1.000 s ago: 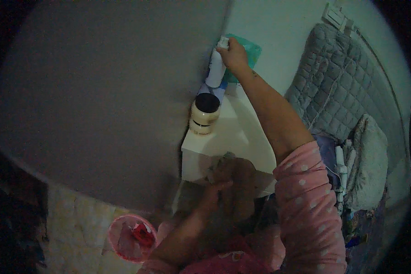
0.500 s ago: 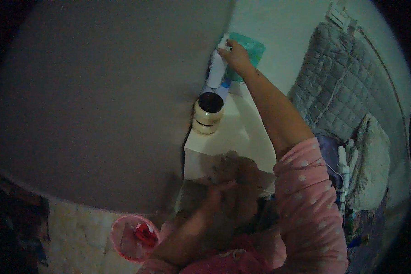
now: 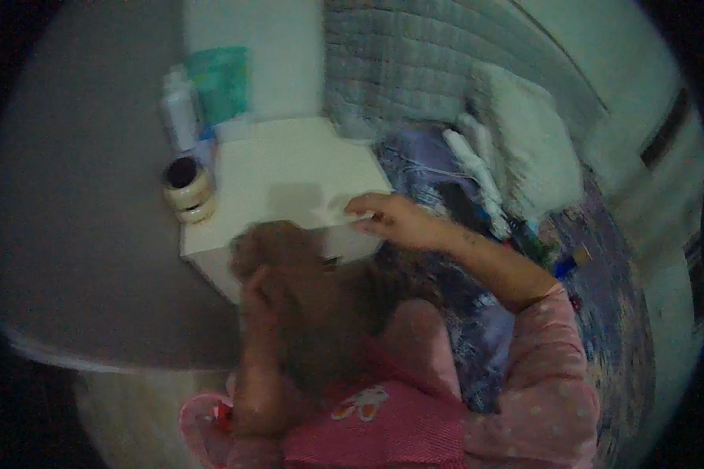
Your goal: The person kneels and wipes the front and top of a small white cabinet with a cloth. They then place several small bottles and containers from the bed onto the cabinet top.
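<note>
My right hand point(image 3: 395, 220) is at the right edge of a white cabinet point(image 3: 281, 156), fingers apart, with nothing visible in them. My left hand point(image 3: 262, 291) is in front of the cabinet against a dark brown, blurred shape point(image 3: 278, 246); I cannot make out what that shape is, and the hand's fingers are smeared. On the cabinet's left side stands a cream jar with a dark lid point(image 3: 188, 187). Behind the jar is a white pump bottle point(image 3: 180, 109), beside a green pack point(image 3: 223, 78) against the wall.
A grey quilted cushion point(image 3: 399, 62) rises behind the cabinet. To the right, a pale fluffy pillow point(image 3: 528, 141) and white cylindrical objects point(image 3: 473, 168) lie on patterned purple bedding point(image 3: 477, 320). A pink basket point(image 3: 199, 426) with something red stands at lower left, beside a large grey panel point(image 3: 86, 195).
My right hand has moved away from the white pump bottle, back toward me to the cabinet's right edge. The view has swung right, showing more bedding. The bottle stays by the wall.
</note>
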Demonstrator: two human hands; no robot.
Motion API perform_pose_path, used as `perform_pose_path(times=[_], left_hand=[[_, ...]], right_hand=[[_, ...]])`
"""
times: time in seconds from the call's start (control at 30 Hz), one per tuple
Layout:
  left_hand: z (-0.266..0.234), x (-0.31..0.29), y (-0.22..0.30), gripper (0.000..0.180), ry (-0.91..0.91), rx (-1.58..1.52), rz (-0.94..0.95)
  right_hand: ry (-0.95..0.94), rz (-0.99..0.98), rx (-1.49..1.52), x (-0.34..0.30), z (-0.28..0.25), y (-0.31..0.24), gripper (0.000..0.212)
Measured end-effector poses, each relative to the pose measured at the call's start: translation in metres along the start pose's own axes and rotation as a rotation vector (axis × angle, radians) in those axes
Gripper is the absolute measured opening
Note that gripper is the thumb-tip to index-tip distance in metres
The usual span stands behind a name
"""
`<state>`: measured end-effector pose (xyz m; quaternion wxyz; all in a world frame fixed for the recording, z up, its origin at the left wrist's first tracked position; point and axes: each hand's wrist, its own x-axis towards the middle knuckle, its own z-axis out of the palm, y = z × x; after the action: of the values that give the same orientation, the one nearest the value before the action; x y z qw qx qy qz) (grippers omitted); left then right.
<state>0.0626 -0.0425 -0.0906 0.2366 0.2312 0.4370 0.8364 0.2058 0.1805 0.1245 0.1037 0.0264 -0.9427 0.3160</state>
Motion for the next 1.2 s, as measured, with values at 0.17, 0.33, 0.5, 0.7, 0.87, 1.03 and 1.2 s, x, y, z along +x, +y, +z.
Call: perform_pose_path(times=[0.17,0.33,0.5,0.7,0.87,1.03,1.2], left_hand=[[0.053,-0.007,0.037,0.037,0.068,-0.482,-0.413],[-0.009,-0.007,-0.015,0.040,-0.296,-0.453,-0.257],[0.055,-0.026,0.027,0.044,0.153,-0.315,-0.444],[0.022,-0.019,0.006,0.044,0.034,-0.332,-0.412],[0.034,-0.028,0.015,0.040,0.043,-0.307,-0.386],[0.006,-0.024,0.004,0.045,0.095,-0.171,-0.325],[0.032,-0.022,0.019,0.043,0.117,-0.239,-0.366]], right_hand=[[0.223,0.053,-0.304,-0.147,-0.022,-0.009,0.026],[0.826,0.603,-0.333,-0.260,-0.093,-0.026,0.022],[1.204,0.798,-0.042,-0.372,-0.156,0.009,0.029],[0.788,0.811,-0.390,-0.404,-0.125,0.079,0.043],[0.602,0.911,-0.661,-0.371,-0.116,0.089,0.054],[0.746,0.958,-0.870,-0.381,-0.134,0.116,0.039],[0.859,0.535,-1.016,-0.314,-0.185,0.031,0.029]])
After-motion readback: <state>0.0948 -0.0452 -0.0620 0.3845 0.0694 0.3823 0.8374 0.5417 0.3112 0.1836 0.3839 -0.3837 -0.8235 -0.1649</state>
